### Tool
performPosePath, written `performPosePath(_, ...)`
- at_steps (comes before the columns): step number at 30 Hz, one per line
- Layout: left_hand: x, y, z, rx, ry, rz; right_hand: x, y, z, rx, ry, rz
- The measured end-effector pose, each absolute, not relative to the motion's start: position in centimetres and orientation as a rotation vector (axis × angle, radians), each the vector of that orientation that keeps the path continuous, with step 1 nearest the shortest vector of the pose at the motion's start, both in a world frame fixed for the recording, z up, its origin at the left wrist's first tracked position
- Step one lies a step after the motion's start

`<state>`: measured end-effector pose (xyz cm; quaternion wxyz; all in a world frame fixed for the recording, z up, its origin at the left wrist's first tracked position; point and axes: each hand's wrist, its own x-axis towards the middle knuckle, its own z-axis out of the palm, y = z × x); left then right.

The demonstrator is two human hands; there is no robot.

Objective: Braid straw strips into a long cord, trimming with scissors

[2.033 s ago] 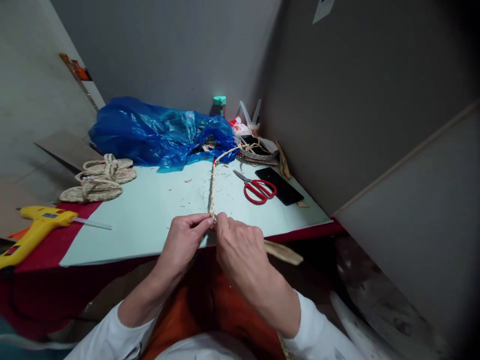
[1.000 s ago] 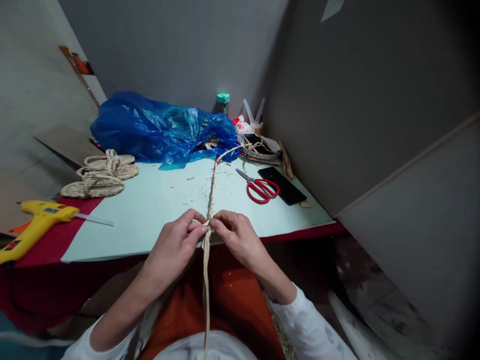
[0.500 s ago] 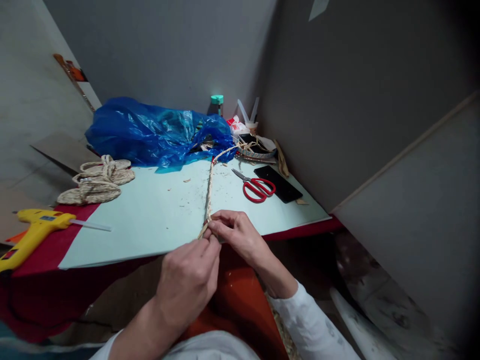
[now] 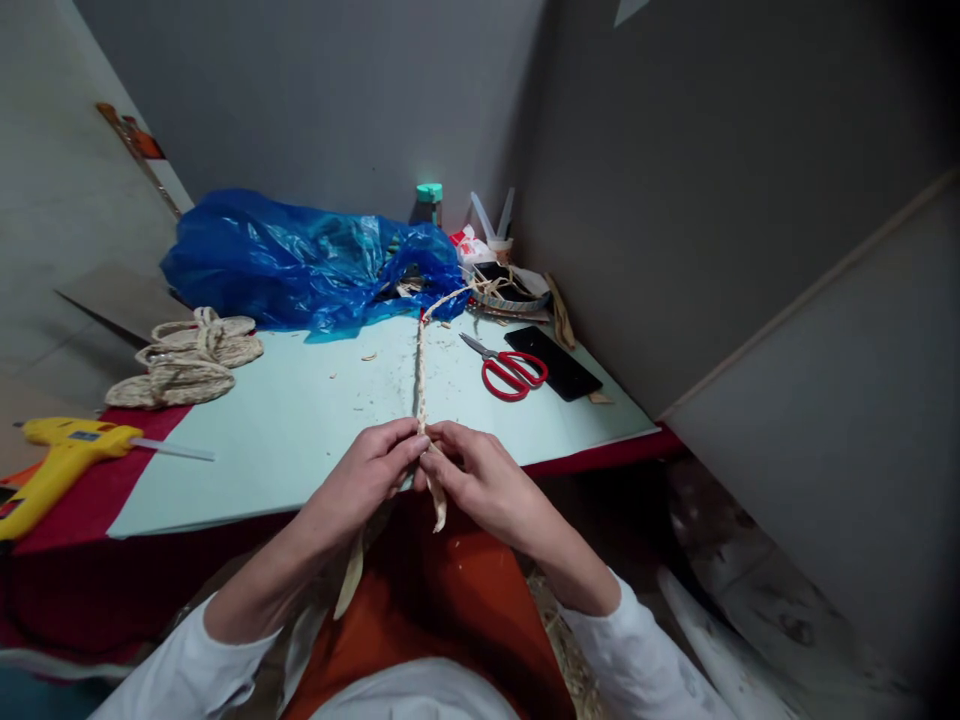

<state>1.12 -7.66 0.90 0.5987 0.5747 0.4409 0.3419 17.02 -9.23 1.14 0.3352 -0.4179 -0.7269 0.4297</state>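
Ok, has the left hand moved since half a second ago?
Yes, the left hand has moved forward, judged against the front edge of the pale sheet.

pale braided cord (image 4: 421,370), taut lengthwise, lower end seemingly loose

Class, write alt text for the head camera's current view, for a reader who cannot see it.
Two bare hands, left and right, pinch the near end of a pale braided cord at a table's edge. Beyond lie red-handled scissors, a blue plastic bag and woven sandals.
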Motion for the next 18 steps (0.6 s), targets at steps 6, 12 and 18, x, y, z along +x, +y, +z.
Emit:
performPosePath(6, 0.9, -8.3, 0.5, 1.292, 1.167, 0.908, 16.9, -10.4, 1.9, -1.314, -2.033, 0.822)
performPosePath(12, 1.0, -8.6, 0.5, 1.239, 1.324, 0.934, 17.4, -10.6, 1.6, -1.460, -2.082, 0.629)
performPosePath(18, 1.7, -8.7, 1.1, 1.182, 1.294, 1.033, 16.8, -12.1, 2.0, -1.463, -2.098, 0.219)
